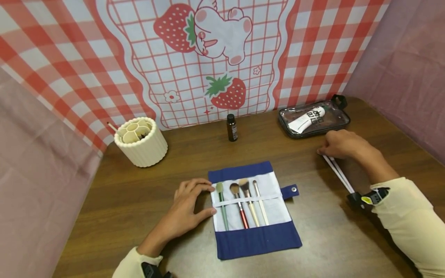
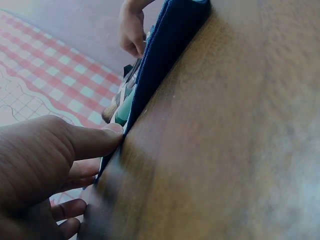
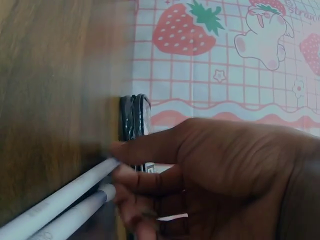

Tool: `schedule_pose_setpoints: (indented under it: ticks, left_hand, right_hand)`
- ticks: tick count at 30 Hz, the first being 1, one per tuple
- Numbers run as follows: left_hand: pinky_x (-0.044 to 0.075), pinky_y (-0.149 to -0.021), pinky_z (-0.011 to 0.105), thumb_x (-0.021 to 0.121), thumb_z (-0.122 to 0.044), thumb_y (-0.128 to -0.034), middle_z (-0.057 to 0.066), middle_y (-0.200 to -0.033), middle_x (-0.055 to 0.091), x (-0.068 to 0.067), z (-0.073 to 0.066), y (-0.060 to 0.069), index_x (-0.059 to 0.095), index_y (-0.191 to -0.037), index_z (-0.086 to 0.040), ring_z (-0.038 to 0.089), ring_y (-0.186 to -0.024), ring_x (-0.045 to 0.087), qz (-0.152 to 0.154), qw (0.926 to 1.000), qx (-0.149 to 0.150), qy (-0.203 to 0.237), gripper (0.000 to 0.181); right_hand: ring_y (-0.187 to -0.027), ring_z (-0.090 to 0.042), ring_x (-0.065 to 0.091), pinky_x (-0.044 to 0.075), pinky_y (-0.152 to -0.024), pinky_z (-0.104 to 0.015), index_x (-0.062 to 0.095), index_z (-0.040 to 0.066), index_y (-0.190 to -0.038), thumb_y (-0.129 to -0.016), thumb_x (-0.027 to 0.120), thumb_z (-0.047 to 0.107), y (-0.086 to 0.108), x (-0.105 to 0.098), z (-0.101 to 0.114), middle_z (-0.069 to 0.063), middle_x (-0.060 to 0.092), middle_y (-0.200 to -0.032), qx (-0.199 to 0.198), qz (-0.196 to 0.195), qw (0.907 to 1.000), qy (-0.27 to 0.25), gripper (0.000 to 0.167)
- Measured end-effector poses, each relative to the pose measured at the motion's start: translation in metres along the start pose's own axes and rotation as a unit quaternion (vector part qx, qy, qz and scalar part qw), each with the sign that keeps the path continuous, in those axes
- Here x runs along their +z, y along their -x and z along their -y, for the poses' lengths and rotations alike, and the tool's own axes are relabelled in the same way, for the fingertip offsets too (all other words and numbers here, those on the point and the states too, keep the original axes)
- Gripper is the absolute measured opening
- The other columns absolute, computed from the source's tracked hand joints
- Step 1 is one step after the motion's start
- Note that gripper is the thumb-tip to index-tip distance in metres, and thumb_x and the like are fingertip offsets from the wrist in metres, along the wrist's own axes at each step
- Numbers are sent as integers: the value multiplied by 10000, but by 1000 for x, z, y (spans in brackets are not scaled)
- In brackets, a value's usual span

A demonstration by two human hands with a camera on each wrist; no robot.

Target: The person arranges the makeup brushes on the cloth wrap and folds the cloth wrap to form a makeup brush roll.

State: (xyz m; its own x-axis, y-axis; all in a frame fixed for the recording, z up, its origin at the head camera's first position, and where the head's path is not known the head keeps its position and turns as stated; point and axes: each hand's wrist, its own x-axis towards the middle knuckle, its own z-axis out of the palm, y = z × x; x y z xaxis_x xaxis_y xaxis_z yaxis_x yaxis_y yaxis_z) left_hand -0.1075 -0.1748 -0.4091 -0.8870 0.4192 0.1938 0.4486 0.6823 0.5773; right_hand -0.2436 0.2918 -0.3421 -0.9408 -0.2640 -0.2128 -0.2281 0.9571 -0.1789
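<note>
Brush roll laid open on the desk, with two white pens to its right.
The brush roll lies about midway between the desk's left and right edges; its left side is touched by the left hand, whose fingers are loosely spread. Toward the desk's right edge, near the clear pouch, the pens' far end is pinched by the right hand; whether both are gripped cannot be told. The pens are judged light, stiff and smooth, best held mid-shaft; the cloth, soft and floppy, is best taken by its hem, the bristles of the brushes being avoided.
</note>
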Motion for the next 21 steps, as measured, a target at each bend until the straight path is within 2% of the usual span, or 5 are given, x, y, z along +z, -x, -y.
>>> schedule_pose_setpoints:
  ticks: [6,11,14,17,21]
  left_hand:
    - [283,-964,489,838,-340,-819,-21,-1406,504,0,1,0,624,-1264,-176,249,-1256,381,-39,10000,46,6,520]
    - [279,-967,480,828,-339,-833,-26,-1399,507,0,1,0,622,-1265,-183,240,-1255,377,3,10000,0,42,504]
    - [278,-973,476,820,-348,-842,-34,-1400,505,0,0,0,620,-1269,-188,235,-1261,373,54,10000,-54,36,498]
    - [278,-977,477,818,-352,-843,-38,-1402,503,-1,-1,-1,620,-1270,-191,234,-1264,373,69,9999,-78,24,498]
    - [279,-977,484,828,-344,-832,-34,-1403,506,0,-1,-1,623,-1266,-187,238,-1263,378,39,10000,-56,22,506]
  right_hand:
    - [-650,-155,519,412,-607,-358,682,141,-751,-954,651,321,-2,-7,7,55,580,-673,-624,-316,9956,-617,273]
    - [-679,-164,586,470,-614,-335,688,70,-935,-1016,591,287,-1,-11,17,-9,640,-742,-810,-331,9829,-1622,251]
    - [-708,-232,656,544,-643,-350,626,-22,-1019,-1043,555,259,-2,-11,22,-96,674,-807,-925,-218,9619,-2563,291]
    - [-738,-297,694,578,-677,-420,555,-90,-1078,-1058,527,228,-4,-9,29,-202,687,-872,-1071,-80,9281,-3564,321]
    - [-724,-305,707,572,-680,-482,507,-111,-1135,-1057,529,227,-8,-5,41,-263,691,-898,-1031,-283,8877,-4479,348]
